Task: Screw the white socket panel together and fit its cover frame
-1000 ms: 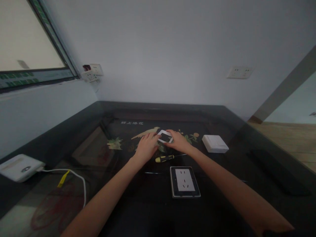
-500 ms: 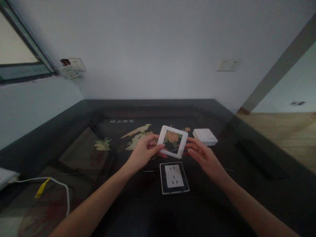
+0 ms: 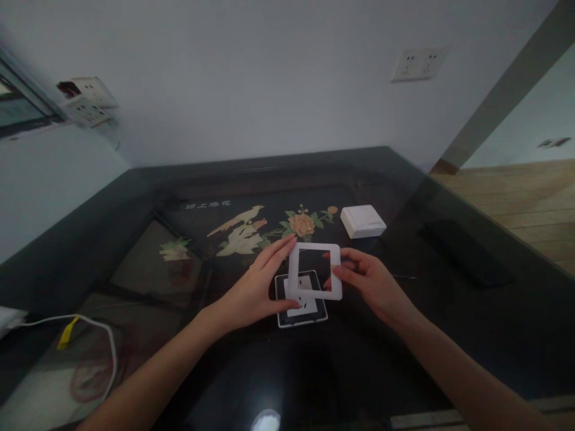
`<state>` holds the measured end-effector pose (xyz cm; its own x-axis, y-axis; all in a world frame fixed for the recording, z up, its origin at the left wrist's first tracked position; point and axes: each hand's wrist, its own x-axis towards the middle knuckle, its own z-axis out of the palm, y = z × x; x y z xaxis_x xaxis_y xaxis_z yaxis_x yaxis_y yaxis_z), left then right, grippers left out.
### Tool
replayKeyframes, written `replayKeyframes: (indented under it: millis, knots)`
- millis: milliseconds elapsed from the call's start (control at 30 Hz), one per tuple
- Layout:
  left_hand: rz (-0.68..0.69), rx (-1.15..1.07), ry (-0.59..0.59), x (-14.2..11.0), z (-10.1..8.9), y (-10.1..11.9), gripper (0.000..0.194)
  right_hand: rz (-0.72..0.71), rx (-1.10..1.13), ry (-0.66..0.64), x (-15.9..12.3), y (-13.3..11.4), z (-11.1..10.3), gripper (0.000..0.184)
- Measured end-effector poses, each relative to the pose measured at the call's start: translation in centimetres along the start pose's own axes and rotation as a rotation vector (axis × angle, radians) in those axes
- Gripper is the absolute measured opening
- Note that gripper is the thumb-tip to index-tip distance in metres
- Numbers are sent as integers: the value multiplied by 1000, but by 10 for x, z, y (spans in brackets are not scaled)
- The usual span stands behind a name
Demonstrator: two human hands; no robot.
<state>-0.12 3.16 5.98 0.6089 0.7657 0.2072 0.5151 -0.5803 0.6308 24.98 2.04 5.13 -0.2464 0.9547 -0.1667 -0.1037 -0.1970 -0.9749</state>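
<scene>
Both my hands hold a white square socket frame (image 3: 314, 270) just above a wall socket (image 3: 302, 306) lying flat on the black table (image 3: 449, 311). My left hand (image 3: 256, 287) grips the frame's left edge with thumb and fingers. My right hand (image 3: 366, 281) pinches its right edge. The frame hangs tilted and overlaps the socket's upper right part. The socket has a white face inside a dark surround.
A white switch (image 3: 363, 221) lies at the back right of the table. A white cable with a yellow tag (image 3: 67, 332) runs at the left. Wall sockets (image 3: 417, 63) sit on the back wall, and more sockets (image 3: 85, 99) at the left corner.
My hands lifted the white frame off the table and brought it toward me, down over the socket. The camera tipped downward; the screwdriver seen earlier is out of sight now.
</scene>
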Motion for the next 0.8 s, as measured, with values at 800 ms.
replayKeyframes:
  millis: [800]
  knots:
    - [-201,-196,45,-45,29,-4,86,-287,-744,-275,-17,22,-3,71]
